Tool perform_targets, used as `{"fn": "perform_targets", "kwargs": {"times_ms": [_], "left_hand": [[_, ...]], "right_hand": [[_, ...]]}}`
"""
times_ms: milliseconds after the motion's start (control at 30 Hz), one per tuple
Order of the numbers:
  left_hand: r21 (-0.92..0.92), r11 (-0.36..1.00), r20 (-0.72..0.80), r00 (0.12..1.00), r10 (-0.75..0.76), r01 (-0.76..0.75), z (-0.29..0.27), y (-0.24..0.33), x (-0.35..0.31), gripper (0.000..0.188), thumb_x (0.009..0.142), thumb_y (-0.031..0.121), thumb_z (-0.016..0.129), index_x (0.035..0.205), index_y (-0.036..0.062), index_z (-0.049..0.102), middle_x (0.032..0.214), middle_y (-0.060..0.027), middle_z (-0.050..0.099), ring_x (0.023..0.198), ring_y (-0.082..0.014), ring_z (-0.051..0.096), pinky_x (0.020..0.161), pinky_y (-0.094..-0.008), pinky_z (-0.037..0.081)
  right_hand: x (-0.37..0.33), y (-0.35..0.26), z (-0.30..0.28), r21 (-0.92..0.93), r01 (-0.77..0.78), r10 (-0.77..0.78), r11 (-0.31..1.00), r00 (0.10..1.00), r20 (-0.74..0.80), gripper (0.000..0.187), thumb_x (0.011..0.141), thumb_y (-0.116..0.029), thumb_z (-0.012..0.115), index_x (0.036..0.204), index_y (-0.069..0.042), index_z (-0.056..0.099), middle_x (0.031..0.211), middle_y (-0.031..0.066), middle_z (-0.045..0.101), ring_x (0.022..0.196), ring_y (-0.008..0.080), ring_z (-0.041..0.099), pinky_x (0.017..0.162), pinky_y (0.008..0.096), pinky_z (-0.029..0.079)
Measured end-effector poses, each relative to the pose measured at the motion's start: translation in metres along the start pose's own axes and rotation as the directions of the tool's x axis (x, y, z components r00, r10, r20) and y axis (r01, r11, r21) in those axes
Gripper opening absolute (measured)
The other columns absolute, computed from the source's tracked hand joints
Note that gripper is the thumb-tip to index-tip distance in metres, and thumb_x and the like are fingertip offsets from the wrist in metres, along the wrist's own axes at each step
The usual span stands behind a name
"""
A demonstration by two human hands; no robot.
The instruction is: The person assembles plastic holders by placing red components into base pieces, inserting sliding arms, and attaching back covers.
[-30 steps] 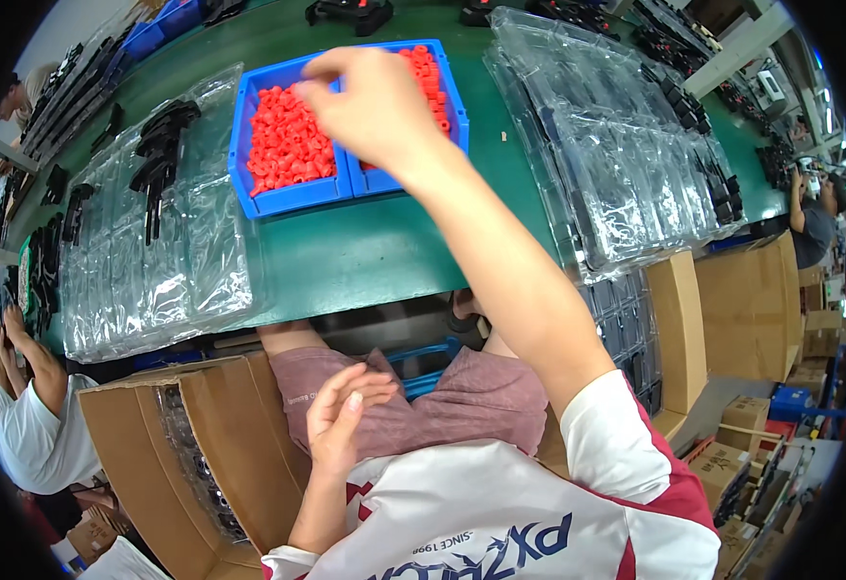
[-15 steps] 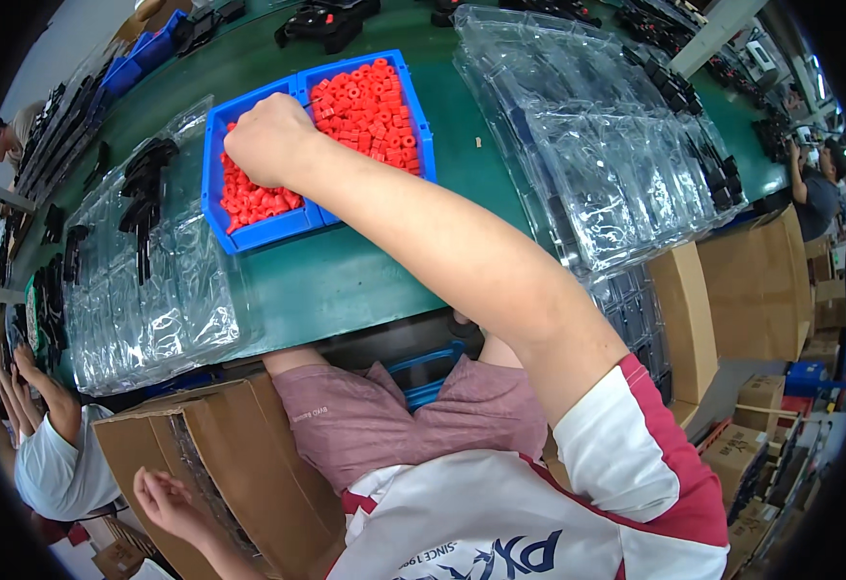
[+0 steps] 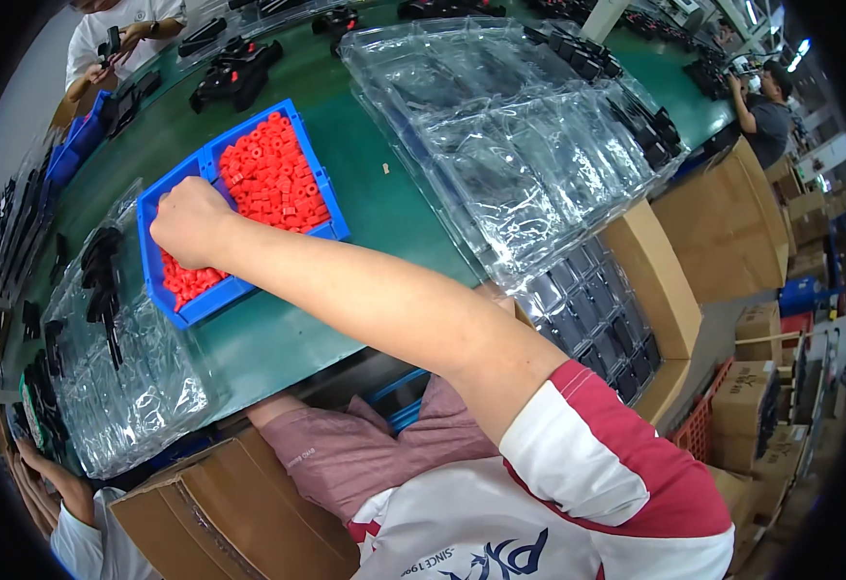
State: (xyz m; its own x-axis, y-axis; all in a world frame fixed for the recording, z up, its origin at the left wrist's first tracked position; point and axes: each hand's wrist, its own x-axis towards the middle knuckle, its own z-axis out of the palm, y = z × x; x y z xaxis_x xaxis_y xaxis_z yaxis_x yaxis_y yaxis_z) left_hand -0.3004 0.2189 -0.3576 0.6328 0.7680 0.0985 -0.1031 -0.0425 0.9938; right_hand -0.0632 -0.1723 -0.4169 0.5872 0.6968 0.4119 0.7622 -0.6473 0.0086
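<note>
My right hand (image 3: 191, 224) is curled into a fist over the left compartment of a blue two-part bin (image 3: 212, 307), its back turned up. Whatever its fingers hold is hidden beneath the hand. Small red plastic parts (image 3: 193, 283) show below the hand in that compartment. More red parts (image 3: 273, 174) fill the right compartment, some of them ring-shaped. My right forearm reaches across the table's near edge. My left hand is out of the picture.
Stacked clear plastic trays stand on the green table (image 3: 278, 348): one stack (image 3: 133, 387) at left with black parts (image 3: 104, 280), another (image 3: 520, 145) at right. Open cardboard boxes (image 3: 239, 503) flank my legs. Co-workers (image 3: 123, 39) are at the far left, left edge and far right.
The view has turned, so the bin and trays sit lower and further left. My right hand stays over the bin's left compartment. My left hand has gone out of view.
</note>
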Motion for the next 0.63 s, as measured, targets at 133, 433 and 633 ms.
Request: {"fn": "perform_targets", "kwargs": {"times_ms": [133,433,633], "left_hand": [[0.577,0.663,0.293,0.879,0.377,-0.477,-0.13,0.004,0.019,0.058,0.105,0.038,0.034,0.148,-0.0011,0.028,0.154,-0.0117,0.031,0.141,-0.0217,0.03,0.117,-0.0248,0.019],[0.572,0.711,0.291,0.911,0.291,-0.41,-0.153,-0.009,0.045,0.061,0.104,0.043,0.028,0.148,0.0008,0.029,0.153,-0.0118,0.032,0.14,-0.0226,0.031,0.116,-0.0281,0.018],[0.463,0.85,0.176,0.966,0.187,-0.249,-0.149,-0.009,0.057,0.063,0.103,0.046,0.024,0.148,0.0016,0.03,0.152,-0.0119,0.033,0.138,-0.0233,0.032,0.116,-0.0301,0.018]], "right_hand": [[0.024,-0.026,0.001,0.105,0.048,-0.046,0.993,0.999,-0.023,0.012,0.07,-0.018,0.067,0.071,-0.007,0.072,0.075,0.0129,0.07,0.063,0.0293,0.064,0.061,0.0405,0.05],[0.018,-0.02,0.002,0.224,-0.018,0.038,0.974,0.996,-0.083,0.013,0.07,-0.02,0.068,0.071,-0.007,0.072,0.075,0.0142,0.07,0.064,0.0319,0.064,0.062,0.0414,0.051],[0.018,-0.022,-0.002,0.28,-0.073,0.099,0.957,0.992,-0.08,0.015,0.071,-0.023,0.068,0.073,-0.008,0.073,0.076,0.0146,0.07,0.065,0.0323,0.065,0.063,0.0415,0.052]]}}
